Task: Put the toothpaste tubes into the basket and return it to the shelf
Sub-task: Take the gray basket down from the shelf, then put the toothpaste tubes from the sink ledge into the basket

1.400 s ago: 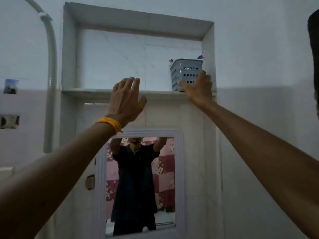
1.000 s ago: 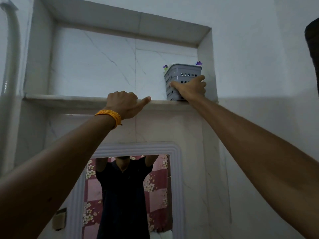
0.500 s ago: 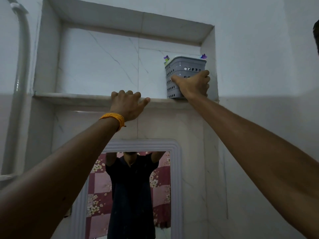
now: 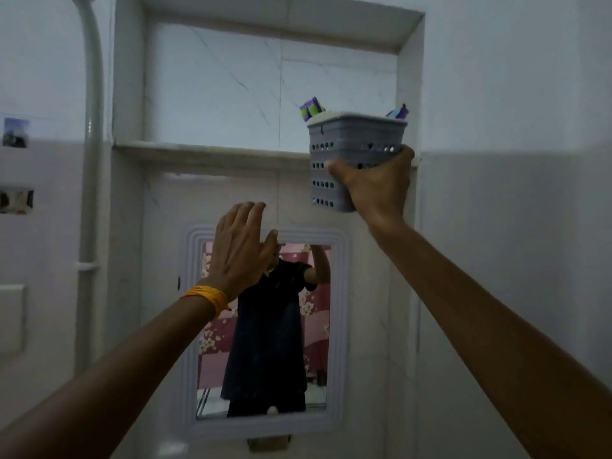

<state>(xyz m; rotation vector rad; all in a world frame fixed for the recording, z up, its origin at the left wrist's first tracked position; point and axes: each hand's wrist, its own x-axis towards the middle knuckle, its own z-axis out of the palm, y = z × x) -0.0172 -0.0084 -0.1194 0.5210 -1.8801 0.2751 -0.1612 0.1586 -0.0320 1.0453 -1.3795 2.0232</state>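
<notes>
In one basket [image 4: 356, 144] — two toothpaste tubes [image 4: 310, 108].

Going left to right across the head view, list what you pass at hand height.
Pipe → left hand → basket held by right hand.

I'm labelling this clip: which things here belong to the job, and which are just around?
Job: grey basket held by the right hand; toothpaste tubes sticking out of it; shelf; open left hand.
Just around: mirror, white pipe, orange wristband.
</notes>
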